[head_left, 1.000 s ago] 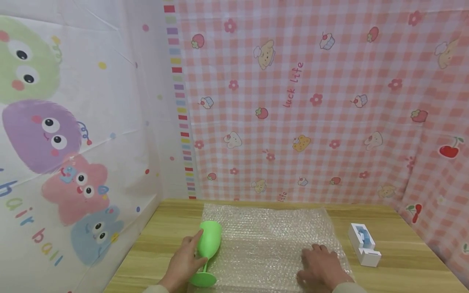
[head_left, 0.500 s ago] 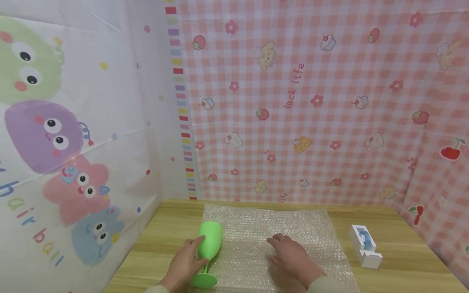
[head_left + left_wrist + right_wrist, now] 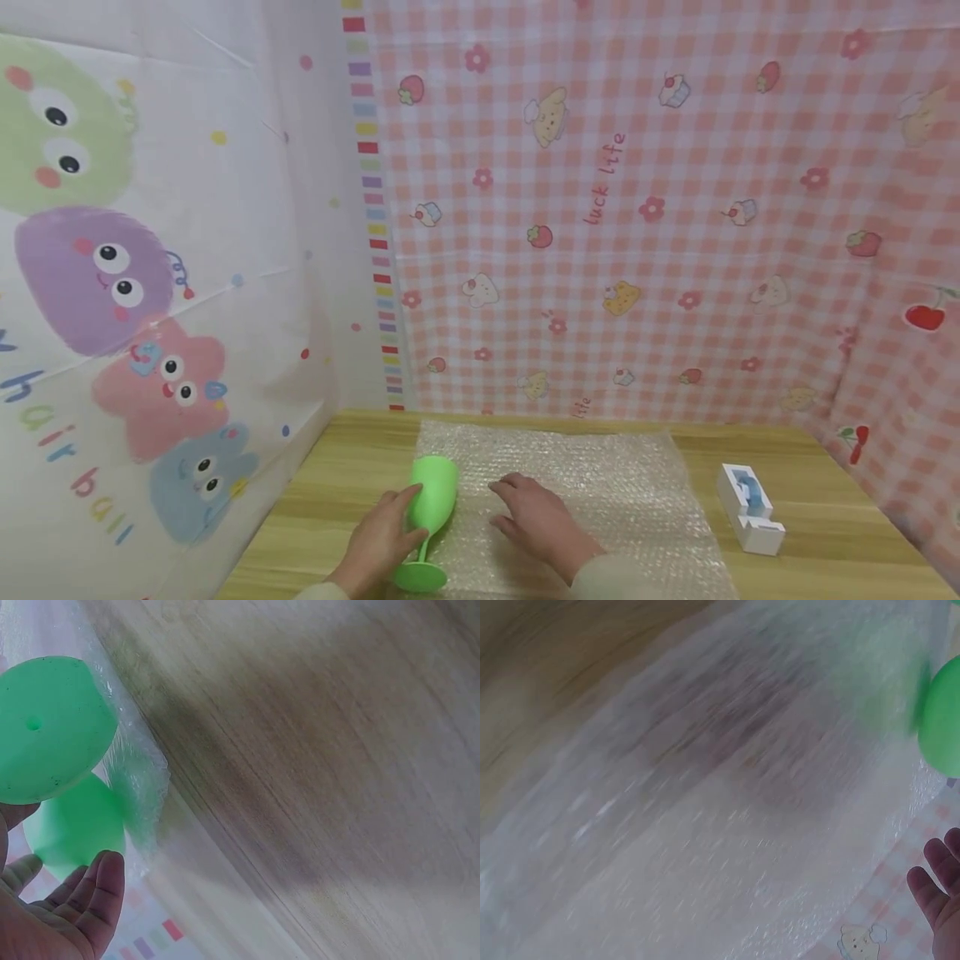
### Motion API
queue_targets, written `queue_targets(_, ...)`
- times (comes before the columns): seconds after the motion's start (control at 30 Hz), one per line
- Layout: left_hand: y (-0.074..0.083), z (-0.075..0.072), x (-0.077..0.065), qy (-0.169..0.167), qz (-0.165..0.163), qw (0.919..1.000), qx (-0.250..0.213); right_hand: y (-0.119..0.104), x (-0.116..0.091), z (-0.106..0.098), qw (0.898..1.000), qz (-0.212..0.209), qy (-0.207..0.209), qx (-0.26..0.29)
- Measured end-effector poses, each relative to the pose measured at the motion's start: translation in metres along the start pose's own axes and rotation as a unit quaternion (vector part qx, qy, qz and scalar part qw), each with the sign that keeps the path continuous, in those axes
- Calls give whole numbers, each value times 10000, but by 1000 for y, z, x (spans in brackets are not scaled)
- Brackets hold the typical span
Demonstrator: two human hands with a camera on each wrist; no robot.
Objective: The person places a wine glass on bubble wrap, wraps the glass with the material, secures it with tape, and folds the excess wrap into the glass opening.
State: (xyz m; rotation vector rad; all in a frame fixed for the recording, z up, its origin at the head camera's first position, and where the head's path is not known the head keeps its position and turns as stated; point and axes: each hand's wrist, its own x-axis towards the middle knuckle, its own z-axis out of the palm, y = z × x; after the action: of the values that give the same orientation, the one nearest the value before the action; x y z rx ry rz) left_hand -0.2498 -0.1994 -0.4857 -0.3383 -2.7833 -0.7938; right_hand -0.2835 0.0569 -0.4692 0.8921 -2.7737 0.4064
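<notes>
A bright green plastic goblet (image 3: 433,500) lies along the left part of a bubble wrap sheet (image 3: 600,467), its mouth pointing away from me and its round foot near. My left hand (image 3: 380,533) rests against the goblet's left side, fingers at the bowl and thumb by the stem. In the left wrist view, those fingers (image 3: 105,892) are loosely bent below the bowl and do not wrap round it. Over the wrap, just right of the goblet, my right hand (image 3: 542,523) reaches with extended fingers, apart from the goblet and holding nothing.
A white tape dispenser (image 3: 750,508) with a blue roll stands right of the wrap on the wooden table (image 3: 315,475). Behind the table hangs a pink checked cloth (image 3: 630,250); a white cartoon-printed cloth (image 3: 247,183) covers the left side.
My right hand has moved left across the wrap, from its right part to beside the goblet. The left hand and goblet have stayed in place.
</notes>
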Motion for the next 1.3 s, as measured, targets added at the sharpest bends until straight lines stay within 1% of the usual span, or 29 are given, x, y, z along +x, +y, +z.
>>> queue_targets(0.17,0,-1,0,-34,-57,10000,-42,-9,12,10,9985,-77,490,234)
queue_targets(0.3,-1,-1,0,-80,-44,10000,-33,-16,21,14,9976,-77,641,240)
queue_targets(0.6,-3,-1,2,-5,-88,10000,21,-31,36,23,9984,-80,538,130)
queue_targets(0.8,-1,2,3,75,91,9999,92,-37,40,26,9989,-51,473,44)
queue_targets(1.0,1,3,5,209,197,9995,106,-40,44,30,9991,-143,374,-115)
queue_targets(1.17,1,3,5,186,147,9997,99,-43,47,34,9989,-242,396,-109)
queue_targets(1.3,0,2,4,180,205,9996,89,-48,48,38,9981,-423,440,-56)
